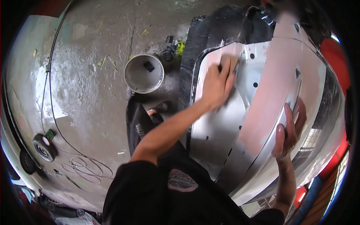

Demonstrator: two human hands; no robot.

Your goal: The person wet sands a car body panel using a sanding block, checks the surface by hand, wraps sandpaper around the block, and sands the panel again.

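Observation:
My left hand point(217, 84) grips a tan sanding block point(228, 64), partly blurred, against the pale inner face of a car body panel point(215, 123). Pinkish filler point(264, 101) covers a broad strip of the bodywork, with white and silver areas around it. Several dark round holes show in the recessed part beside the block. On the right, my right hand point(290, 129) rests with fingers spread over the long silver edge of the panel, thumb on the near side. Nothing shows in that hand.
A pale bucket point(144, 74) with a dark piece inside stands on the worn concrete floor, left of the panel. Black sheeting point(217, 28) borders the bodywork. A cable point(52, 86), a coiled line point(80, 167) and a small wheel point(44, 147) lie further left.

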